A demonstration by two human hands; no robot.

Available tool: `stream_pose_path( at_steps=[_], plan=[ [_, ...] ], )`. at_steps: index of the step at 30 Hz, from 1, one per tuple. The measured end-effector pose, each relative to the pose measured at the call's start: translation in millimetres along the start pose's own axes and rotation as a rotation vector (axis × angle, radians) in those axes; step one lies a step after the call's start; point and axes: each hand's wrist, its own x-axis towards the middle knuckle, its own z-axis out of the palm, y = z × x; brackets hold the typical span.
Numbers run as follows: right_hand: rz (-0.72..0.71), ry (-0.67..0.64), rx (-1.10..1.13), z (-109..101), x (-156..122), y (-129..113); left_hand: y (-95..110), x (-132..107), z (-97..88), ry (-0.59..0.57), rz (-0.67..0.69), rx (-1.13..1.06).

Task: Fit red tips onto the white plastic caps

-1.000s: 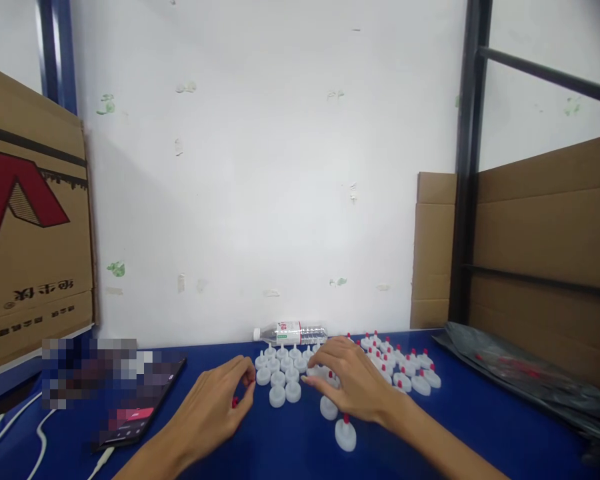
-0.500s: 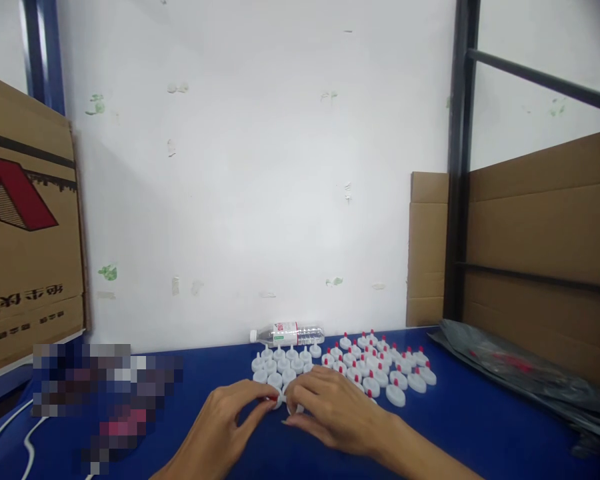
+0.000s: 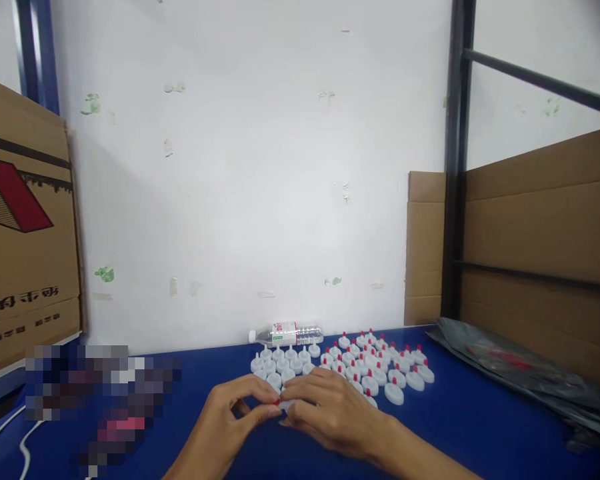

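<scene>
Near the front of the group of caps, my left hand [image 3: 233, 417] pinches a small red tip cap [image 3: 277, 402] between thumb and forefinger. Close against it, my right hand [image 3: 333, 410] is closed on a white nozzle cap [image 3: 286, 404], mostly hidden by the fingers. The red piece is at the white nozzle's end; whether it is seated cannot be seen. Behind my hands, several white nozzle caps [image 3: 295, 365] with bare spouts stand in rows. To their right stand several white caps with red tips [image 3: 373, 383].
A clear plastic bottle [image 3: 307, 334] lies on its side at the wall. On the blue table [image 3: 195, 393], a grey plastic bag [image 3: 510, 367] is at right and white cables [image 3: 26, 443] at left. Cardboard boxes [image 3: 27, 253] and a dark metal frame [image 3: 457, 200] flank the table.
My hands have come together, bringing the red tip cap and the white nozzle cap end to end. The view has shifted slightly.
</scene>
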Motion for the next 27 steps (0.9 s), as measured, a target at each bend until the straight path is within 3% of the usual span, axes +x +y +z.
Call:
stream_pose_path(
  at_steps=[14,19,27],
  plan=[
    [0.030,0.073,-0.072,0.8,2.6,-3.2,1.4,1.6,-2.9,-0.020,0.081,-0.021],
    [0.030,0.092,-0.078,2.7,1.2,-1.4,3.5,0.5,-2.2,-0.008,0.052,0.024],
    [-0.073,0.226,0.000,-10.2,9.0,-4.8,0.2,1.1,-0.1,0.045,-0.103,-0.217]
  ],
)
